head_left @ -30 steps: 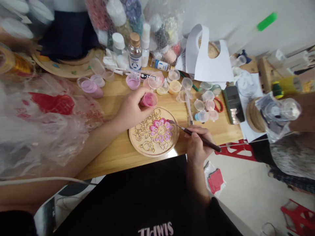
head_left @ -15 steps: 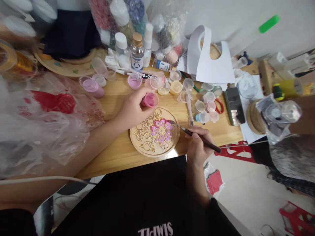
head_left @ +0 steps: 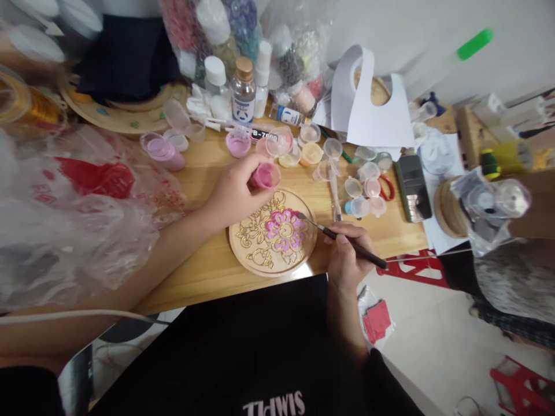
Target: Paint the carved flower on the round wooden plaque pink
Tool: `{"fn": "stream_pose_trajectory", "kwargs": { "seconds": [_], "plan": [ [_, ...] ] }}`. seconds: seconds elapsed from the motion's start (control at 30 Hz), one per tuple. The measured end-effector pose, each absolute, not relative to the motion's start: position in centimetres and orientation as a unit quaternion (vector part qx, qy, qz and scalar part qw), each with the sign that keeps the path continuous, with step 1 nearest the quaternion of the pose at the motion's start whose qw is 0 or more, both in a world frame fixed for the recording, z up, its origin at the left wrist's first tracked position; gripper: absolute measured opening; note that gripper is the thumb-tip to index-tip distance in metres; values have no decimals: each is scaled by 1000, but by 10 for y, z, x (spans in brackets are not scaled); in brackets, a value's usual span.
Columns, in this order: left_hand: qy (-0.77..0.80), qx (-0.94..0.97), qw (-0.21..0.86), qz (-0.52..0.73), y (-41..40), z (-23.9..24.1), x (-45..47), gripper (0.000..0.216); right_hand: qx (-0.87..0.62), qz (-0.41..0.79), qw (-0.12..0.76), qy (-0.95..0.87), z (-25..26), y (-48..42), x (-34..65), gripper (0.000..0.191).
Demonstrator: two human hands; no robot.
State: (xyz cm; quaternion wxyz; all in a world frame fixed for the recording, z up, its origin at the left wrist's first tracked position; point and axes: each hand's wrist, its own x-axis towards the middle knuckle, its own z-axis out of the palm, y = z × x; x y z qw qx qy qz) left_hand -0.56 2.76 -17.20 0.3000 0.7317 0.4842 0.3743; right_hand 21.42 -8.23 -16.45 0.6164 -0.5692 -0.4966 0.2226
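Note:
A small clear cup of dark pink paint (head_left: 266, 175) is held in my left hand (head_left: 237, 193), tilted just over the far edge of a round wooden board (head_left: 243, 254). Gold raised outlines of flowers and leaves cover the board. One large flower (head_left: 285, 230) has lilac petals with darker pink along its upper edge. My right hand (head_left: 349, 254) grips a palette knife (head_left: 355, 247) by its dark handle. The knife's thin metal tip touches or hovers at the flower's upper right petal; I cannot tell which.
Several small paint cups (head_left: 311, 154) stand behind the board, with a brush (head_left: 335, 193) among them. A phone (head_left: 411, 188) and red-handled scissors (head_left: 387, 188) lie to the right. Bottles (head_left: 243, 95) line the back. Plastic bags (head_left: 87, 231) cover the left side. A person's patterned clothing (head_left: 515, 280) shows at right.
Almost nothing differs. The palette knife's handle has shifted very slightly to the left with my right hand; my left hand keeps the cup in place.

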Motion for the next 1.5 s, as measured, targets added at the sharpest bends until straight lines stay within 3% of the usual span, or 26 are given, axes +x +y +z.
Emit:
{"fn": "stream_pose_trajectory", "kwargs": {
  "seconds": [1.5],
  "plan": [
    [487, 743, 283, 362, 28, -172, -6, 27, -522, 237, 635, -518, -162, -83, 215, 16]
  ]
}}
